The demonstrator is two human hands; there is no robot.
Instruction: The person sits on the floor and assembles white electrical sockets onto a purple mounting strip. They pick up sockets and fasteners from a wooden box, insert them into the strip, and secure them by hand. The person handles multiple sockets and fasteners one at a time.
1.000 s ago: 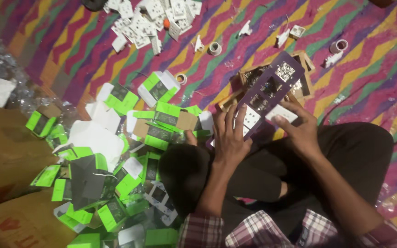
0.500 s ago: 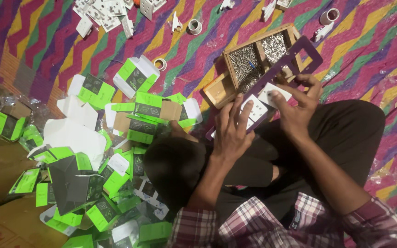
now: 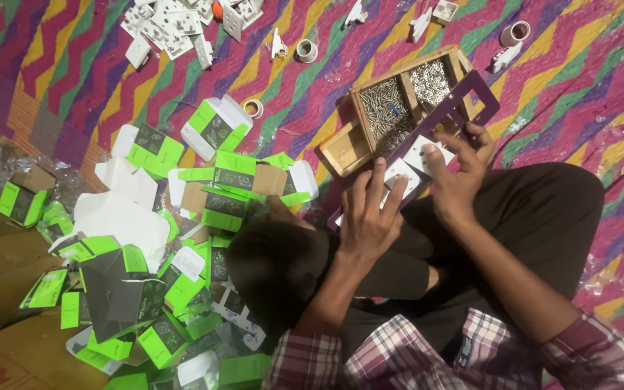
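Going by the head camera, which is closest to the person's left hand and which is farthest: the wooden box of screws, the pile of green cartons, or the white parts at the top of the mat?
From the left hand:
1. Wooden box of screws, just beyond the fingertips, up and to the right.
2. Pile of green cartons, on the left side.
3. White parts, at the mat's top left edge.
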